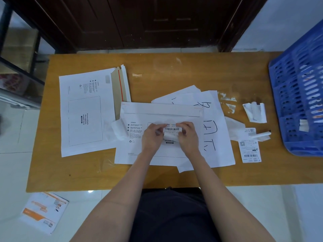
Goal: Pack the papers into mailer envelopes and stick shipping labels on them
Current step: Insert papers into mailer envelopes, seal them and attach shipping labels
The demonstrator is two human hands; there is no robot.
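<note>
A white mailer envelope (157, 151) lies flat at the table's middle, its flap folded down. Above its printed waybill box, my left hand (151, 137) and my right hand (187, 135) both pinch a small barcode shipping label (172, 131), one at each side. The label's lower part curls away like backing paper. White papers with black handwriting (212, 130) lie under and to the right of the envelope. A stack of empty mailers (83, 109) lies at the left.
A blue plastic crate (300, 95) stands at the right table edge. Another label sheet (250, 151), crumpled backing scraps (255, 112) and a pen-like roll (262, 134) lie right of the papers. A leaflet (43, 212) lies on the floor at the lower left.
</note>
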